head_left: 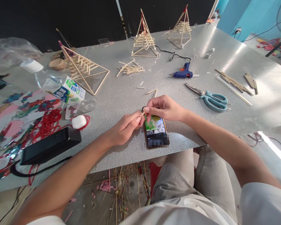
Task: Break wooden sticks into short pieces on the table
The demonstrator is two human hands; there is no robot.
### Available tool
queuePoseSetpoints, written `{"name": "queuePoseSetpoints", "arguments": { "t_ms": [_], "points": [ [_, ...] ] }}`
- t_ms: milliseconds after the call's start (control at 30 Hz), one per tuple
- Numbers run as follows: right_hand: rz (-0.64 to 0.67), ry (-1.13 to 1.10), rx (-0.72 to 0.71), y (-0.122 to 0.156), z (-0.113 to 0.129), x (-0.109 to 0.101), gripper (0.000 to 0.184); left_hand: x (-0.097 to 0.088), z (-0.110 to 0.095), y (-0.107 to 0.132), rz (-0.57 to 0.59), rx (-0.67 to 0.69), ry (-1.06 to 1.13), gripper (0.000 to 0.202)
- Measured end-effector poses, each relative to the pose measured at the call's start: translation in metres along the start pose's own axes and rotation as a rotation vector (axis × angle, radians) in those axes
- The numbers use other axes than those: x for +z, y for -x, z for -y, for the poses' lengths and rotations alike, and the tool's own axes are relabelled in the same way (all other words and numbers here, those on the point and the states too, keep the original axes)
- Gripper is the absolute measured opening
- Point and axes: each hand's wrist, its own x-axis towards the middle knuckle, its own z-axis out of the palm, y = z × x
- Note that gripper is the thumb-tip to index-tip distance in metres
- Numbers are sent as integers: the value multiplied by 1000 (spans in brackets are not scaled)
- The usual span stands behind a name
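My left hand (pixel 125 128) pinches a short wooden stick (pixel 143 113) between thumb and forefinger. From the right, my right hand (pixel 165 108) meets it, its thumb and finger closed at the stick's upper end beside a small dark ring-like thing; what exactly they grip is partly hidden. Below both hands a phone (pixel 156 132) lies on the table with its screen lit. Just beyond my right hand are two small sticks (pixel 152 92) set at an angle. A loose pile of short sticks (pixel 131 68) lies farther back.
Stick pyramids (pixel 144 39) stand along the back, another (pixel 84 68) at left. A blue glue gun (pixel 184 72) and scissors (pixel 213 99) lie right, near flat wooden strips (pixel 234 82). A bottle (pixel 61 84), red cord (pixel 46 125), white case (pixel 79 122) and black device (pixel 51 145) crowd the left.
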Motion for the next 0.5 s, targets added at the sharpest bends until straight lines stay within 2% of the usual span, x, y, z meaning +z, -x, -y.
{"name": "queuePoseSetpoints", "arguments": {
  "t_ms": [300, 500],
  "points": [
    [6, -76, 23, -1, 0, -1, 49, 0, -12, -1, -2, -12, -95, 34],
    [-13, -50, 2, 3, 1, 0, 46, 2, -5, -1, -46, 5, -115, 37]
  ]
}}
